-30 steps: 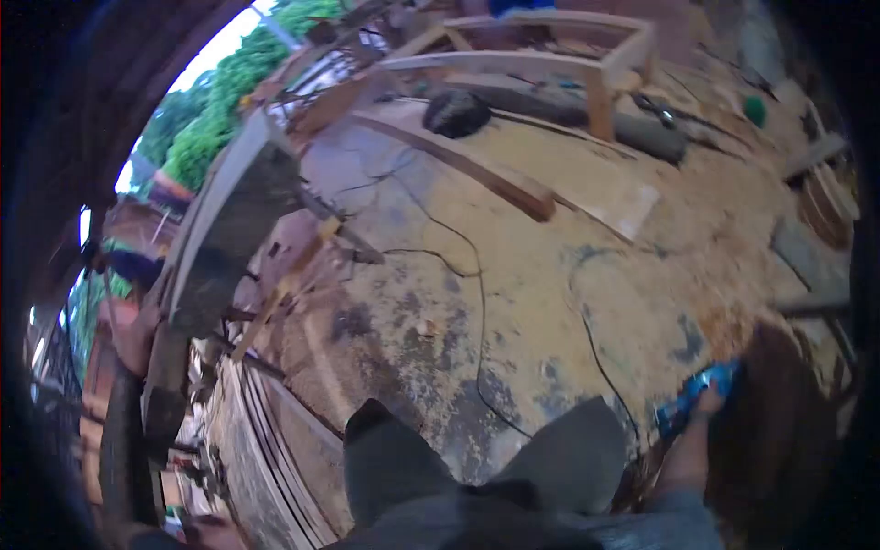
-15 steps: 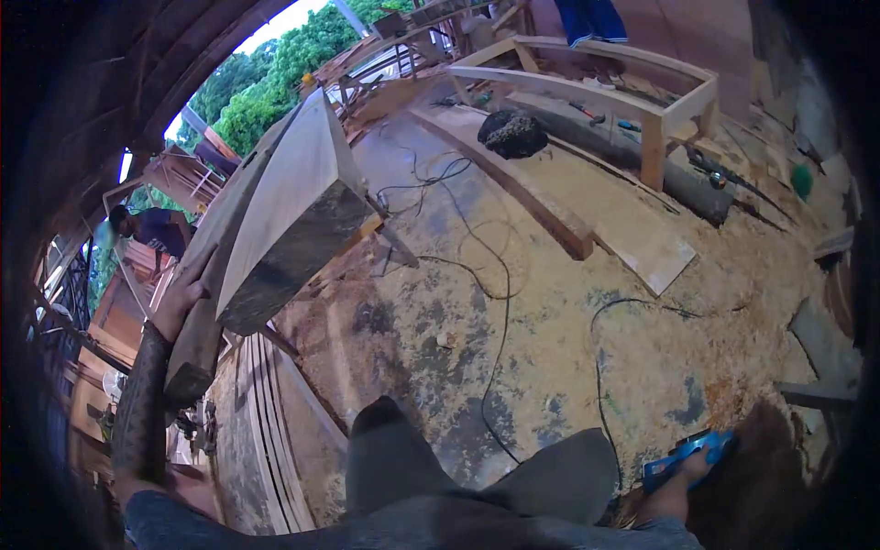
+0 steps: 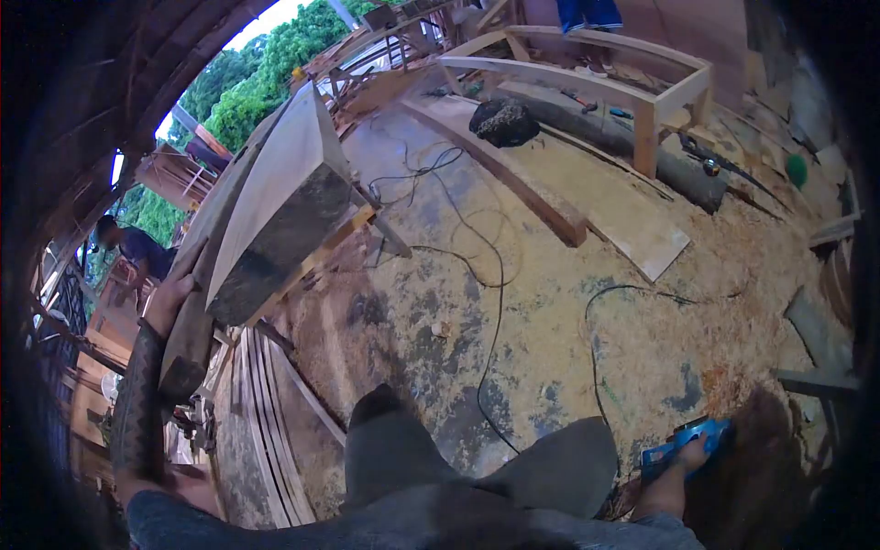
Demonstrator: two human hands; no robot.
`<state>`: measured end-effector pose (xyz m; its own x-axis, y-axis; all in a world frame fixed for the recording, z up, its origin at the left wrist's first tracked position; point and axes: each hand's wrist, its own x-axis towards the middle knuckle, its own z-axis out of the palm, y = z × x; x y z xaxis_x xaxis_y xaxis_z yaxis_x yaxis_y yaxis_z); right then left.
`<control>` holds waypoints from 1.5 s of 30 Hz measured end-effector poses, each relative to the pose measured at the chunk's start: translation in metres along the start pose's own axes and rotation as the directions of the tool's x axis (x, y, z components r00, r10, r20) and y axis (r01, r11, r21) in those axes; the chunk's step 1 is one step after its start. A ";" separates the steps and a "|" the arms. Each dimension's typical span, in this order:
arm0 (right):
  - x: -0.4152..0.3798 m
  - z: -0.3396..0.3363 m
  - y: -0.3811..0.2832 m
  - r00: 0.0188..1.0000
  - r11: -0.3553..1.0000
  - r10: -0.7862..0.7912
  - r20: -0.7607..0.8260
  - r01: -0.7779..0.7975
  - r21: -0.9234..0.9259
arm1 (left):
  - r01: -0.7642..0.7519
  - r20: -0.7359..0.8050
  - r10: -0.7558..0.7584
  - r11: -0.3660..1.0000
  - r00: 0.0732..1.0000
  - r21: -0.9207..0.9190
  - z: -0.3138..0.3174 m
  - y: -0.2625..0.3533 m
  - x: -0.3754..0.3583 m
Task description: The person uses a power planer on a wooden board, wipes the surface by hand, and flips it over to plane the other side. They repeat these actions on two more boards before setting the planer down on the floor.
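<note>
At the left, my left hand (image 3: 170, 301) rests on a long rough timber (image 3: 194, 337), fingers stretched along it. Beside that timber lies a thick squared beam (image 3: 275, 215) with a dark end face, borne on a wooden support (image 3: 316, 261). Low at the right, my right hand (image 3: 694, 453) is closed round a blue power tool (image 3: 674, 446), held out over the sawdust-covered floor. The tool's underside is hidden.
A wooden frame (image 3: 646, 137) stands at the back right near another person's legs. Boards (image 3: 632, 229), a dark lump (image 3: 504, 123) and loose cables (image 3: 500, 321) lie on the floor. Another person (image 3: 142, 252) bends at the far left. Thin planks (image 3: 266, 412) lie below the beam.
The view has shifted slightly, and the floor objects sit a little higher and further left. The person at the left has an arm lower. Both my hands keep their holds.
</note>
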<state>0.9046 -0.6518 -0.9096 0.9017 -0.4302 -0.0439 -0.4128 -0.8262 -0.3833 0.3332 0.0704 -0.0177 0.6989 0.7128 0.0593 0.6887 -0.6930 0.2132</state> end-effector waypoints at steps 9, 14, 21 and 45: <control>-0.064 -0.140 -0.115 0.942 0.717 0.291 0.168 -0.331 0.613 | -0.060 0.023 0.063 0.990 0.998 -0.130 0.002 -0.010 0.003; -0.053 -0.117 -0.094 0.919 0.751 0.350 0.181 -0.391 0.532 | -0.040 0.017 0.042 0.996 0.999 -0.074 0.000 -0.019 0.008; -0.045 -0.112 -0.090 0.926 0.874 0.360 0.111 -0.377 0.306 | -0.033 0.037 0.039 0.987 0.999 -0.155 -0.001 -0.015 0.006; -0.280 -0.420 -0.377 0.776 0.755 -0.439 0.453 0.045 0.654 | -0.085 0.190 0.035 0.962 0.981 0.260 -0.013 0.047 -0.004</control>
<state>0.7541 -0.3728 -0.3656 0.9390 0.1934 -0.2843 -0.1874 -0.4053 -0.8948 0.3603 0.0358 0.0044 0.7464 0.6546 -0.1199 0.6535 -0.7550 -0.0533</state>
